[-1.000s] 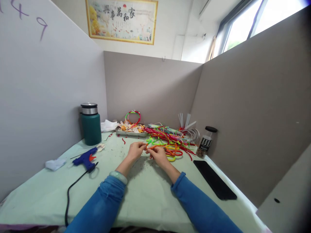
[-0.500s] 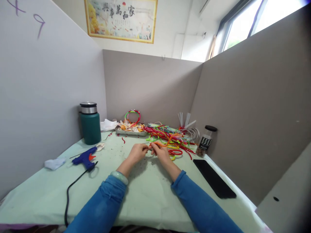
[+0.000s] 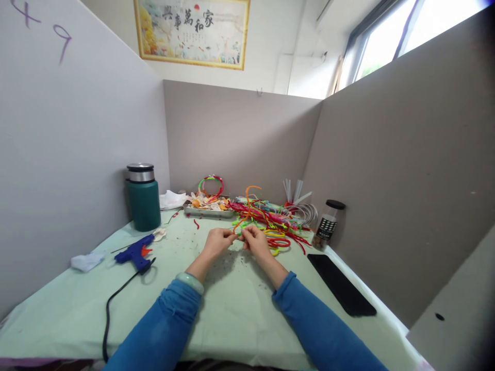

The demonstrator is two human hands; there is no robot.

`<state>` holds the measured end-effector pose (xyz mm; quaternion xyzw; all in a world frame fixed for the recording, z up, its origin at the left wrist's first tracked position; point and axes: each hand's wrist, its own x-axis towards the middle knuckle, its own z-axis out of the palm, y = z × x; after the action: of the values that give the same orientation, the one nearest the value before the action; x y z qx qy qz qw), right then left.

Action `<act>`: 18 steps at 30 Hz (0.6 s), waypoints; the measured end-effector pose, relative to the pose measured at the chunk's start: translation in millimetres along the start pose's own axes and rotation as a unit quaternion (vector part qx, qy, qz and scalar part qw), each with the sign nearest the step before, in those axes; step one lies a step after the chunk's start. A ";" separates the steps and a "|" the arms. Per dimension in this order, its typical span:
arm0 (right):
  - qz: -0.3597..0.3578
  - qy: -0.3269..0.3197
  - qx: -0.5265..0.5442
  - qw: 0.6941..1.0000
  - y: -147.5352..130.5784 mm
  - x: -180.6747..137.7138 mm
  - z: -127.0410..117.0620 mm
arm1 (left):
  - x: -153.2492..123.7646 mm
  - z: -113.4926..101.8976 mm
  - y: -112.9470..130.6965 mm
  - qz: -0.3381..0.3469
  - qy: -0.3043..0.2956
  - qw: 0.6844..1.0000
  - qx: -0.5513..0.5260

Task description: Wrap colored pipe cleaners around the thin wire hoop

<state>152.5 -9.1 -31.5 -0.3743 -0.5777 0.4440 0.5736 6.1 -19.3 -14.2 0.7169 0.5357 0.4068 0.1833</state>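
Observation:
Over the middle of the table, my left hand (image 3: 219, 241) is closed in a pinch at the lower end of an orange pipe cleaner (image 3: 248, 198). The strip rises from the fingertips and bends over to the right at its top. Close beside it, my right hand (image 3: 255, 241) is also pinched shut, its fingertips nearly touching the left ones. A short bit of green pipe cleaner (image 3: 239, 234) shows between the fingertips; most of it is hidden. Just beyond the hands lies a tangled heap of coloured pipe cleaners (image 3: 263, 211), red, green, yellow and pink.
A metal tray (image 3: 209, 212) of petal-like pieces holds a coloured ring (image 3: 222, 188). At left are a green flask (image 3: 144, 203), a blue glue gun (image 3: 135, 252) with its cord, and a cloth (image 3: 87, 261). A jar (image 3: 326, 226) and a black phone-like slab (image 3: 340, 283) lie right.
The orange pipe cleaner, which ran rightward over my right hand, now stands up beyond the fingertips. Green shows between the fingers. Both hands have stayed nearly in place.

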 end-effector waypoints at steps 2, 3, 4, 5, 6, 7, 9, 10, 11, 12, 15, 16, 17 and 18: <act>0.023 -0.016 -0.019 0.999 0.7 -1.9 0.9 | 1.8 -1.0 -0.6 -0.020 0.005 1.000 -0.016; 0.040 -0.028 -0.023 0.999 0.7 -3.0 1.7 | 2.3 -1.4 -0.7 -0.025 0.007 0.999 -0.026; 0.059 -0.041 -0.021 0.997 0.4 -4.1 2.5 | 2.7 -1.7 -0.7 -0.025 0.006 0.999 -0.036; 0.078 -0.052 -0.010 0.996 0.1 -5.0 3.4 | 2.7 -2.0 -0.4 -0.021 0.003 0.999 -0.045; 0.093 -0.059 0.008 0.994 -0.4 -5.6 4.0 | 2.6 -2.2 0.1 -0.016 -0.001 0.999 -0.052; 0.103 -0.061 0.031 0.992 -0.7 -5.9 4.4 | 2.3 -2.2 0.7 -0.012 -0.005 0.998 -0.055; 0.110 -0.056 0.073 0.990 -0.8 -5.5 4.1 | 1.5 -2.2 1.9 -0.012 -0.012 0.998 -0.052; 0.111 -0.053 0.088 0.989 -0.5 -4.9 3.5 | 1.2 -2.1 2.3 -0.017 -0.015 0.999 -0.049; 0.114 -0.050 0.096 0.988 0.1 -4.3 2.8 | 1.0 -2.0 2.5 -0.023 -0.018 0.998 -0.047; 0.118 -0.050 0.101 0.987 0.9 -3.7 2.0 | 0.9 -1.8 2.5 -0.030 -0.022 0.998 -0.047; 0.127 -0.056 0.108 0.984 2.8 -2.9 0.8 | 1.8 -0.8 0.9 -0.055 -0.032 0.997 -0.050; 0.128 -0.057 0.111 0.984 3.0 -2.9 1.0 | 2.4 -0.2 0.0 -0.061 -0.032 0.996 -0.049; 0.128 -0.056 0.116 0.983 3.1 -3.0 1.3 | 3.1 0.5 -1.0 -0.065 -0.026 0.996 -0.050; 0.129 -0.055 0.122 0.983 2.9 -3.2 1.7 | 3.7 1.3 -2.0 -0.065 -0.013 0.996 -0.054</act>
<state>150.8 -11.2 -35.2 -0.3482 -0.4968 0.6010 0.5204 6.3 -15.0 -14.9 0.6745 0.5562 0.4132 0.2550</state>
